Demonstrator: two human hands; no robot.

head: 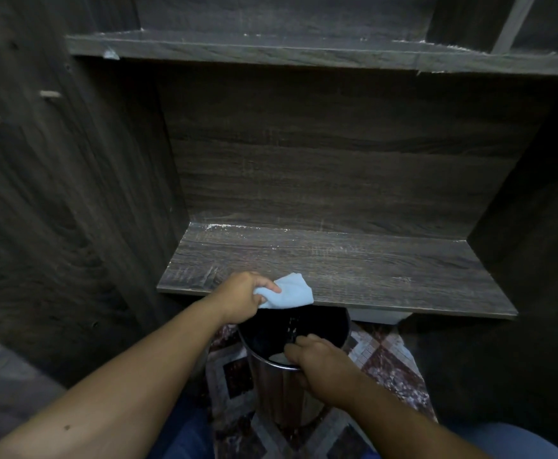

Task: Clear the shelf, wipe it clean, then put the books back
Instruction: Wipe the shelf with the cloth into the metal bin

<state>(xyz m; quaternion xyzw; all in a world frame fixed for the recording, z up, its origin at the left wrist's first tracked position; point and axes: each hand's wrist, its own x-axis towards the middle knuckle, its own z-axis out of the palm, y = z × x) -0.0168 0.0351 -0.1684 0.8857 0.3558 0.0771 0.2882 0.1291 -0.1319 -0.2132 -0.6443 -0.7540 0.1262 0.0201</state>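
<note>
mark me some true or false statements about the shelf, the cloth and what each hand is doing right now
1. The left hand holds a light blue cloth at the front edge of the shelf. True.
2. Books stand in a row on the shelf. False: no books show on it.
3. The right hand grips the rim of a bin. True.
4. The bin sits on top of the shelf. False: it is below the shelf's front edge, over the patterned floor.
5. White dust lies along the shelf's back edge. True.
</note>
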